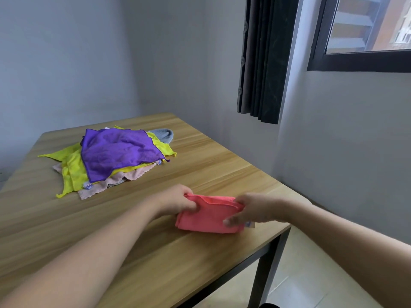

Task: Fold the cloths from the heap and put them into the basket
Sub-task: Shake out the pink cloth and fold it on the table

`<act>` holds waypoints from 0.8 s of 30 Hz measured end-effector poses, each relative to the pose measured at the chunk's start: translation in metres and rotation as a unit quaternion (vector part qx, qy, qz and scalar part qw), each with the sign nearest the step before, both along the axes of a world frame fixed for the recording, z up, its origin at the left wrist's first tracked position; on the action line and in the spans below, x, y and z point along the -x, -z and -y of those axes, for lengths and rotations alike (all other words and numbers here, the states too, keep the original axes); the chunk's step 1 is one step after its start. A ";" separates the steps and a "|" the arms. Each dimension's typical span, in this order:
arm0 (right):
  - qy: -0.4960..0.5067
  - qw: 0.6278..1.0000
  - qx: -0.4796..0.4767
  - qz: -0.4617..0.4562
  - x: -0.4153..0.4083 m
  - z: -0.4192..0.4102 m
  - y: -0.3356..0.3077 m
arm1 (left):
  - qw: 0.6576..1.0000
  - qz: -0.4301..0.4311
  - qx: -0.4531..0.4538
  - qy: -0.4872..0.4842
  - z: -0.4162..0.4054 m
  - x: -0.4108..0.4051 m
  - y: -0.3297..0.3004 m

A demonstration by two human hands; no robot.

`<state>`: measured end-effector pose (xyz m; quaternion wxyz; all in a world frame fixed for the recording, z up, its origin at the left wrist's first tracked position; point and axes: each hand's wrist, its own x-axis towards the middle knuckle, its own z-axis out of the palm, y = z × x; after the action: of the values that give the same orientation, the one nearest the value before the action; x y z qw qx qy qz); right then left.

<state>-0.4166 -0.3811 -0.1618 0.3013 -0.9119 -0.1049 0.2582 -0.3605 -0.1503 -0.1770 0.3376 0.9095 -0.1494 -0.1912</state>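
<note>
A folded pink cloth (210,215) is held on the wooden table (155,263), close to its right-hand edge. Its left end is gripped by the left hand (178,202), whose fingers are curled round the upper corner. Its right end is held by the right hand (249,210); the fingers (231,221) are laid over the near corner and appear to pinch it, though they are blurred and the exact hold cannot be made out. A small label (250,223) is seen peeping out beneath that hand.

The heap (111,158) is left well apart, further back on the table: a purple cloth (120,150) lies on top, over yellow cloths (72,172), pale pink cloths (97,187) and a grey cloth (163,134) at the back.

Several risks are judged likely. Because the cloth is worked so near the table edge, it could be dragged over and dropped to the floor if pulled rightward. The layers could slip out of line if one hand is released before the fold is pressed flat, and the bundle could spring open when lifted.

The basket is not seen anywhere in view, so its place cannot be told. How many layers the pink cloth already has cannot be counted, and the lower cloths of the heap are mostly covered.
</note>
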 end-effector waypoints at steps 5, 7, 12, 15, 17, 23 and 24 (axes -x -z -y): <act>0.140 0.987 -0.061 0.053 -0.018 -0.013 0.014 | 0.994 0.041 0.037 -0.091 0.001 -0.018 0.021; 0.179 0.979 -0.056 0.075 -0.029 -0.018 0.019 | 0.990 0.069 0.018 -0.122 0.003 -0.021 0.030; 0.174 0.968 0.103 0.146 -0.047 -0.031 0.034 | 0.968 0.148 -0.090 -0.181 0.021 -0.017 0.048; 0.183 0.959 0.124 0.177 -0.048 -0.032 0.048 | 0.951 0.176 -0.134 -0.214 0.025 -0.019 0.055; 0.202 0.955 0.084 0.198 -0.047 -0.033 0.058 | 0.941 0.186 -0.173 -0.222 0.029 -0.018 0.057; 0.209 0.936 0.058 0.278 -0.038 -0.036 0.068 | 0.902 0.319 -0.186 -0.225 0.030 -0.007 0.060; 0.198 0.934 0.075 0.288 -0.036 -0.038 0.068 | 0.885 0.386 -0.176 -0.191 0.027 -0.006 0.061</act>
<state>-0.3803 -0.3430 -0.2301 0.2343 -0.9693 0.0151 -0.0732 -0.3548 -0.1769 -0.2383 0.1182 0.9668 -0.0547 0.2197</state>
